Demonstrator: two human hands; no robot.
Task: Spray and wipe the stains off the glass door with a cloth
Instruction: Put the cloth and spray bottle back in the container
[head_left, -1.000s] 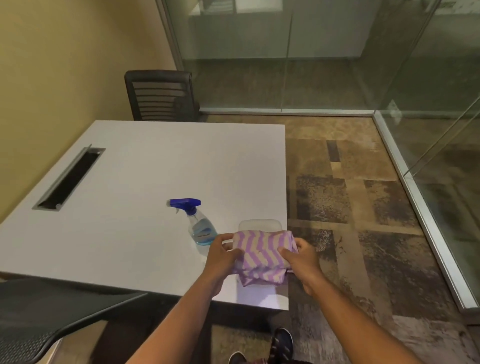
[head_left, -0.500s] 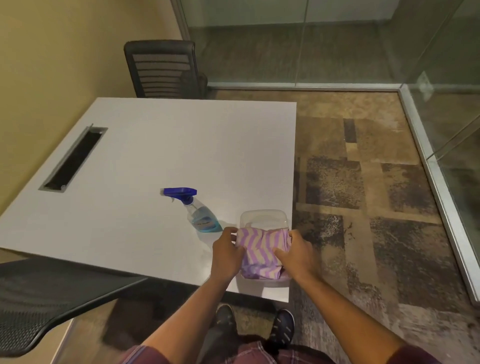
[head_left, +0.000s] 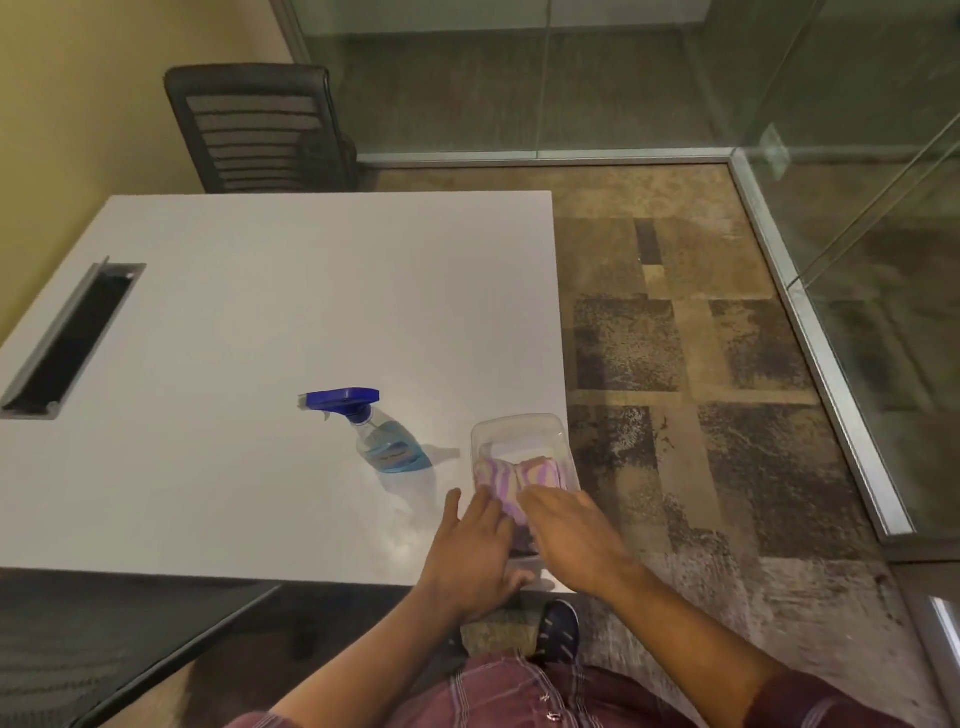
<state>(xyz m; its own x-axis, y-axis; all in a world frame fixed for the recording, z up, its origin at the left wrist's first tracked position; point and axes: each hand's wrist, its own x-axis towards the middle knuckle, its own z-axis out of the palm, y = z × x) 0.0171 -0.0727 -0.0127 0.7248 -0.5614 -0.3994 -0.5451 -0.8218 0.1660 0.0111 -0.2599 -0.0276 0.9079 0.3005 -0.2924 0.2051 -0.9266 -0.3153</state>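
Far left on the white tabletop (head_left: 234, 312): a cable slot (head_left: 72, 338) w/ grey metal rim. Black mesh chair (head_left: 260, 124) stands behind the tabletop's far edge. Near the centre-right, spray bottle (head_left: 382, 439) upright, blue trigger head pointing left, blue liquid in the lower part. Just right of it, at the tabletop's near right corner, a clear plastic container (head_left: 519, 431) w/ the purple-and-white striped cloth (head_left: 511, 475) lying inside. Left hand (head_left: 475, 551) flat, fingers spread, on the near end of the cloth, not gripping. Right hand (head_left: 571, 530) beside it, fingers extended over the cloth & container; can't tell if they pinch it. Right of the tabletop: patterned carpet (head_left: 701, 389), then glass door (head_left: 883, 208) & panels in a metal floor track.
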